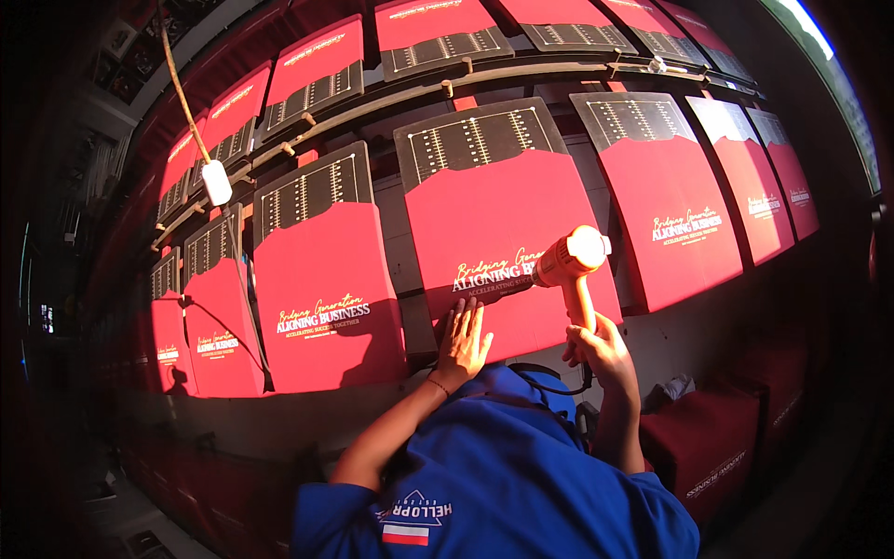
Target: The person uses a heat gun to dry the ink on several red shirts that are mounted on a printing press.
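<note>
My right hand point(602, 352) is closed round the handle of an orange heat gun point(579, 303). Its dark nozzle points left, over the printed lettering on a red fabric piece point(498, 219). That fabric is pulled over a black board point(480, 135) with pale scale markings, whose far end stays bare. My left hand point(465, 343) lies flat on the near part of the same fabric, just below the print, with its fingers stretched out. The nozzle and its shadow cover part of the lettering.
More boards with printed red fabric stand on both sides, such as one at left point(321, 270) and one at right point(666, 214). Another row lies beyond a long rail point(391, 93). A white power socket point(216, 183) hangs at left. Red fabric point(708, 438) hangs lower right.
</note>
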Demonstrator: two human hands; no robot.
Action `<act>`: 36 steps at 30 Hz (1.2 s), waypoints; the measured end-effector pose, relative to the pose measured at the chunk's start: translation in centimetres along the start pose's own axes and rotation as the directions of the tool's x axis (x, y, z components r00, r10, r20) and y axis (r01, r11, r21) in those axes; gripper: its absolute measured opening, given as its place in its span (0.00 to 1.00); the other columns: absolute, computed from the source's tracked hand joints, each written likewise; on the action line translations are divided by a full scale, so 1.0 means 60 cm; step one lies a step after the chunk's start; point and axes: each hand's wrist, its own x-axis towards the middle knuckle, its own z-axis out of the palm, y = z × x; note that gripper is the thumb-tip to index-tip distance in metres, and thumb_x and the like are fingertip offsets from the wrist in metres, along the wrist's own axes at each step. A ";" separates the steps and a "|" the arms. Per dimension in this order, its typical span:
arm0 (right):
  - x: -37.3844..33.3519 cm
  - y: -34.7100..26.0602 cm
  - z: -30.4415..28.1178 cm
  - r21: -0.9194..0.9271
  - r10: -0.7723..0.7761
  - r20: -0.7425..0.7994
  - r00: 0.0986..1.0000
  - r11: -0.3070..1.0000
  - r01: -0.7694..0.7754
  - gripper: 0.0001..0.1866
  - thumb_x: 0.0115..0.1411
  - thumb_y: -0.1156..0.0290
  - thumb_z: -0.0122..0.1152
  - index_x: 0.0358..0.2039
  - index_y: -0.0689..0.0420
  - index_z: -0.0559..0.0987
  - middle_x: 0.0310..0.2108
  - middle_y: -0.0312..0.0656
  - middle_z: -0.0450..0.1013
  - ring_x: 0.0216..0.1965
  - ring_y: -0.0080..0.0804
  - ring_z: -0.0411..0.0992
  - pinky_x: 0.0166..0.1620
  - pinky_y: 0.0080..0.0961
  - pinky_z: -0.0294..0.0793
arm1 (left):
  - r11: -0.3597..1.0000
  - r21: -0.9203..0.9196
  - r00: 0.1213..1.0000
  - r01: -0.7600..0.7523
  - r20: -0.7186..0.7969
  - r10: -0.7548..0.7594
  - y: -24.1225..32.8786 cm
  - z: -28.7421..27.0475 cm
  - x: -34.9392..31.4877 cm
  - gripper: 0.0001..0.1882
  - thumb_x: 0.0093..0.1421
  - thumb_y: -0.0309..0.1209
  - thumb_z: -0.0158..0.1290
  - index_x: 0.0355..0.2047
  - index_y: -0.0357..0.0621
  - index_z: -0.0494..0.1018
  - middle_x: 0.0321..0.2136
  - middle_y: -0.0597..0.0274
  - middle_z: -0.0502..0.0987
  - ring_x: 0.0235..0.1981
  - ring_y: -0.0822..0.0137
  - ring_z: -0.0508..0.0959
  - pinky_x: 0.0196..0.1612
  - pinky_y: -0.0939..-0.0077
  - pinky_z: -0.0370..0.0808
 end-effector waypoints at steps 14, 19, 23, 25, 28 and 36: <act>0.031 0.016 0.345 -0.068 0.086 0.561 0.823 0.996 -0.058 0.15 0.64 0.67 0.56 0.41 0.66 0.70 0.27 0.41 0.71 0.26 0.28 0.75 0.30 0.25 0.76 | 0.640 -0.208 0.466 0.739 -0.529 -0.709 -0.566 -0.297 -0.301 0.35 0.62 0.33 0.54 0.66 0.41 0.54 0.62 0.44 0.62 0.64 0.45 0.61 0.64 0.52 0.58; 0.028 0.019 0.509 -0.088 0.123 0.378 0.917 0.991 -0.097 0.13 0.63 0.66 0.58 0.39 0.64 0.71 0.24 0.39 0.72 0.24 0.26 0.74 0.28 0.22 0.75 | 0.661 -0.415 0.618 0.625 -0.255 -0.744 -0.628 -0.314 -0.402 0.21 0.70 0.41 0.43 0.49 0.33 0.69 0.43 0.40 0.76 0.47 0.45 0.75 0.50 0.60 0.70; 0.012 0.014 0.583 -0.166 0.110 0.194 0.975 0.983 -0.078 0.11 0.61 0.67 0.60 0.35 0.62 0.72 0.22 0.37 0.71 0.21 0.23 0.71 0.25 0.20 0.72 | 0.606 -0.434 0.421 0.667 -0.451 -0.787 -0.677 -0.322 -0.507 0.21 0.71 0.41 0.41 0.44 0.32 0.70 0.39 0.39 0.76 0.42 0.43 0.75 0.46 0.58 0.70; 0.005 0.012 0.612 -0.175 0.090 0.144 0.985 0.982 -0.064 0.11 0.61 0.67 0.59 0.34 0.62 0.72 0.22 0.36 0.70 0.20 0.22 0.71 0.25 0.20 0.72 | 0.578 -0.464 0.347 0.671 -0.493 -0.798 -0.714 -0.335 -0.585 0.19 0.71 0.39 0.40 0.44 0.32 0.71 0.37 0.40 0.76 0.40 0.43 0.74 0.46 0.58 0.69; 0.000 0.023 0.632 -0.201 0.051 0.110 0.993 0.979 -0.028 0.11 0.62 0.66 0.58 0.33 0.61 0.73 0.23 0.36 0.70 0.21 0.23 0.71 0.25 0.21 0.73 | 0.536 -0.481 0.253 0.694 -0.534 -0.807 -0.760 -0.378 -0.679 0.18 0.71 0.37 0.40 0.41 0.31 0.69 0.35 0.40 0.75 0.40 0.42 0.74 0.45 0.57 0.69; -0.012 0.010 0.658 -0.241 0.056 0.055 0.997 0.970 -0.041 0.10 0.61 0.65 0.57 0.32 0.60 0.72 0.21 0.35 0.69 0.21 0.24 0.71 0.26 0.22 0.72 | 0.243 -0.004 0.171 0.970 -0.700 -0.694 -0.947 -0.519 -0.869 0.19 0.71 0.37 0.41 0.46 0.31 0.71 0.40 0.34 0.76 0.41 0.35 0.74 0.41 0.47 0.69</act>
